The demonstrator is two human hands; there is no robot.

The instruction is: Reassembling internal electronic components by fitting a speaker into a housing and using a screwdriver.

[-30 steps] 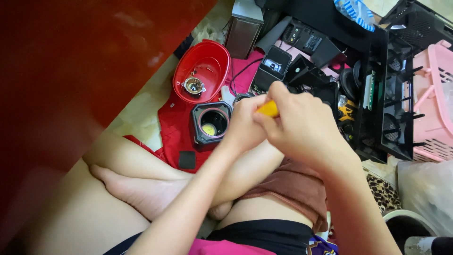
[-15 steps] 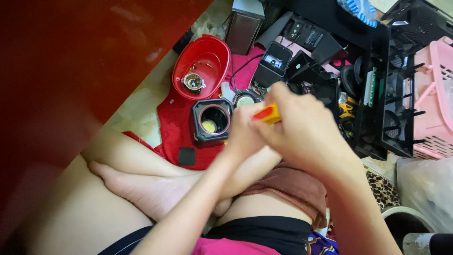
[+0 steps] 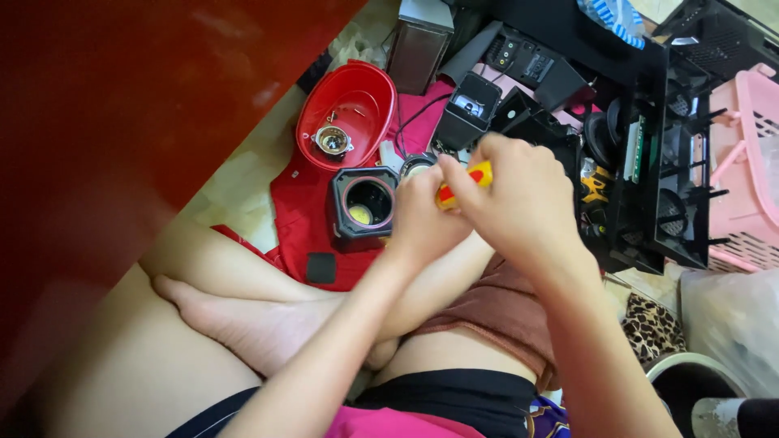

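Since a moment ago both hands have drifted a little higher over the lap, carrying the yellow-and-red screwdriver handle (image 3: 462, 185) with them. That smooth plastic handle sits pinched between the right hand (image 3: 523, 207), whose grip is curled tight around it, and the left hand (image 3: 423, 217), whose fingers close on whatever lies under it; what they hold is hidden. Just beside the left hand, a square black speaker housing (image 3: 363, 204) with a round opening rests on a red cloth (image 3: 296, 219). Beyond it stands a glossy red plastic bowl (image 3: 353, 93) holding 1 small metal speaker cone (image 3: 333, 141). A pink slatted basket (image 3: 746, 178) stands far right.
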